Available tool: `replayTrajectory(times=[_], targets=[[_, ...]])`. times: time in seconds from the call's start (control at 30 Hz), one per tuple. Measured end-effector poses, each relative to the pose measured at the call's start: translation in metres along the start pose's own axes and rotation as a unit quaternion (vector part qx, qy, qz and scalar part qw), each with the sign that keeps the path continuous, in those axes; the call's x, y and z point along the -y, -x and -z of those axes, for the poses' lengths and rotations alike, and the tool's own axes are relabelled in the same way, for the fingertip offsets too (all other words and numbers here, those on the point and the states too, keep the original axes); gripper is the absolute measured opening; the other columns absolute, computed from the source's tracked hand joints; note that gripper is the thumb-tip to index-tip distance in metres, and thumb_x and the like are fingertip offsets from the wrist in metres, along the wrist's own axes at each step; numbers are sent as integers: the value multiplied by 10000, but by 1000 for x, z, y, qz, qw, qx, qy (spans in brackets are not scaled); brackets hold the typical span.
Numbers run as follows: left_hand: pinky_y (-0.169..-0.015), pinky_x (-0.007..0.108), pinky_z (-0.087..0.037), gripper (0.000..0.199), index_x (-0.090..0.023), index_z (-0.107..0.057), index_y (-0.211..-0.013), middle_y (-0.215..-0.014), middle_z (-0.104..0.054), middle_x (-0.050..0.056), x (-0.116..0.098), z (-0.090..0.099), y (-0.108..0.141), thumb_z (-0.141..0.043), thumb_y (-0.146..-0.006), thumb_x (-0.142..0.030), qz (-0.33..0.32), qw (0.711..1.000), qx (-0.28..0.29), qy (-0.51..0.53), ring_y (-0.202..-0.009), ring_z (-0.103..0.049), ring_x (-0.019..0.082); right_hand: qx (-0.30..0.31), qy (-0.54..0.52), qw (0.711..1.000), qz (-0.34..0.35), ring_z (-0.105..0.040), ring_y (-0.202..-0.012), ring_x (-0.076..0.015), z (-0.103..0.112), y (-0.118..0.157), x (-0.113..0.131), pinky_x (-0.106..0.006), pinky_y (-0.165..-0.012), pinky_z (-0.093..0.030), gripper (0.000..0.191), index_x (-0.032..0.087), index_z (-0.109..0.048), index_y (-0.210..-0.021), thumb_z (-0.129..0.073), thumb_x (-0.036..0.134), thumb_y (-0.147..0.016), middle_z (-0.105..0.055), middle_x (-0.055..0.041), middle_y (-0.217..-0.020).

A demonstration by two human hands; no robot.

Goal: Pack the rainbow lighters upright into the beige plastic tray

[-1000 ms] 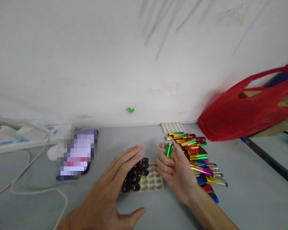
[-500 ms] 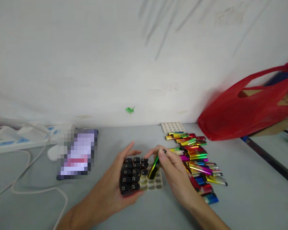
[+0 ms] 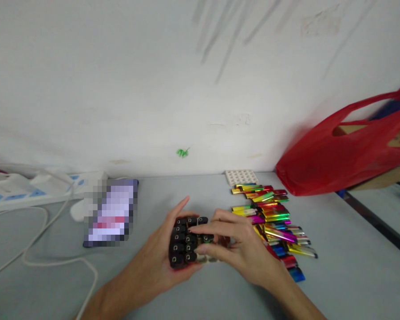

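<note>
My left hand (image 3: 158, 246) wraps round the left side of a pale tray (image 3: 213, 259) with rows of pockets. Several lighters (image 3: 178, 248) stand upright in it, their black ends facing up. My right hand (image 3: 238, 238) reaches over the tray's right part, its fingers and thumb closed about a lighter (image 3: 207, 238) that stands among the pockets. The fingers hide much of that lighter and most of the tray's right side. A loose pile of shiny, many-coloured lighters (image 3: 279, 235) lies to the right of my right hand.
A second white pocketed tray (image 3: 242, 177) lies by the wall behind the pile. At the right rests a red bag (image 3: 339, 151). To the left are a phone (image 3: 112, 213), a power strip (image 3: 29, 191) and a white cable (image 3: 63, 262) running over the table (image 3: 146, 200).
My right hand has brought the tilted lighter down into the tray, where it now stands upright. My left hand still holds the tray. The view has shifted slightly.
</note>
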State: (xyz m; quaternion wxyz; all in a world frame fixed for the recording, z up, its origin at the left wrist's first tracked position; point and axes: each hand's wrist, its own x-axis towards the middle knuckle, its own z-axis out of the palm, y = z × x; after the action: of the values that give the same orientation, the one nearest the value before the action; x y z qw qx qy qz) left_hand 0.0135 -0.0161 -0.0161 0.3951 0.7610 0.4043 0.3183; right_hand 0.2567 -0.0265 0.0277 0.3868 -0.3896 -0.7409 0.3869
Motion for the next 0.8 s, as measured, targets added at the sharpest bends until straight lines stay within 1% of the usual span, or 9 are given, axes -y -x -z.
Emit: replayTrajectory(times=[0.2, 0.37, 0.53, 0.7, 0.8], targets=[[-1068, 485, -662, 1225, -441, -139, -1747, -1541, -651, 89, -1, 0, 0, -935, -833, -261, -1, 1000, 0, 0, -1241, -775, 317, -19, -16, 1000, 11, -603, -645, -142, 0, 0, -4, -292, -582, -450, 258, 319, -897, -1199, -888, 404, -956, -681, -4, -842], [-1084, 483, -660, 1230, -450, -124, -1748, -1557, -646, 80, 1, -1, -1, -930, -842, -244, 7, 1000, 12, 19, -1251, -772, 306, -33, -1, 999, 24, -571, -602, -133, -1, 1, -2, -286, -551, -441, 194, 298, -904, -1140, -880, 377, -964, -684, -1, -796], [-1066, 462, -667, 1221, -421, -136, -1755, -1528, -675, 87, 0, -1, -1, -922, -840, -232, 2, 1000, 8, 16, -1240, -777, 311, -43, 14, 998, 34, -577, -593, -130, -1, 2, -1, -282, -539, -448, 146, 262, -902, -1072, -868, 364, -972, -685, 0, -766], [-1077, 449, -658, 1230, -445, -131, -1751, -1536, -670, 70, -2, 0, 0, -920, -834, -223, 5, 1000, 11, 14, -1256, -772, 308, -48, 21, 998, 45, -566, -572, -127, -2, 2, -3, -279, -534, -448, 121, 259, -889, -1037, -871, 356, -966, -676, 17, -716], [-1079, 459, -654, 1235, -440, -121, -1753, -1542, -658, 83, -2, 0, 0, -920, -837, -220, 5, 1000, 13, 11, -1264, -767, 306, -42, 14, 998, 47, -564, -561, -123, -3, 3, -2, -275, -527, -440, 127, 260, -876, -1061, -866, 345, -968, -687, 20, -725]])
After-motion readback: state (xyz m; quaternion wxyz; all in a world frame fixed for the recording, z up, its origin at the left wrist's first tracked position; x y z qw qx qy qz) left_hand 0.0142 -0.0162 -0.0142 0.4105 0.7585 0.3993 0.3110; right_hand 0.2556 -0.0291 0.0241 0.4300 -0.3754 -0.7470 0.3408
